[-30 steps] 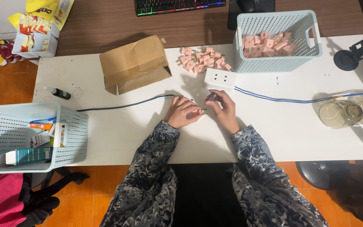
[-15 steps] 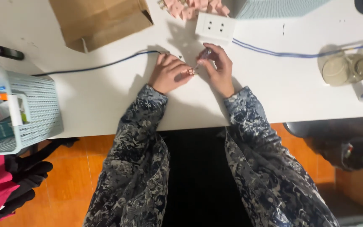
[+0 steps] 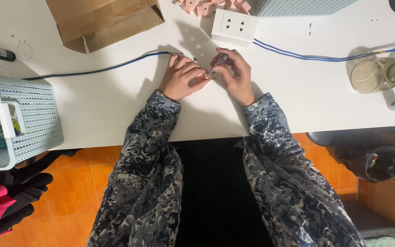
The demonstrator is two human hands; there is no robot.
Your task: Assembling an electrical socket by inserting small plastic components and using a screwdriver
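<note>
Your left hand [image 3: 179, 77] pinches a small pink plug [image 3: 203, 77] on the white tabletop [image 3: 115, 105] — closed grip. Your right hand [image 3: 235, 73] grips a small screwdriver [image 3: 217, 62], tip at the plug. Blue cable [image 3: 97, 68] runs left from your fingers — white socket [image 3: 234, 26] just above, cardboard box [image 3: 101, 20] at upper left.

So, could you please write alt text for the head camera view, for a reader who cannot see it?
Two hands meet on a white table: the left hand pinches a small pink plug part, and the right hand holds a small screwdriver to it. A blue cable, a white socket and a cardboard box lie nearby.
</note>
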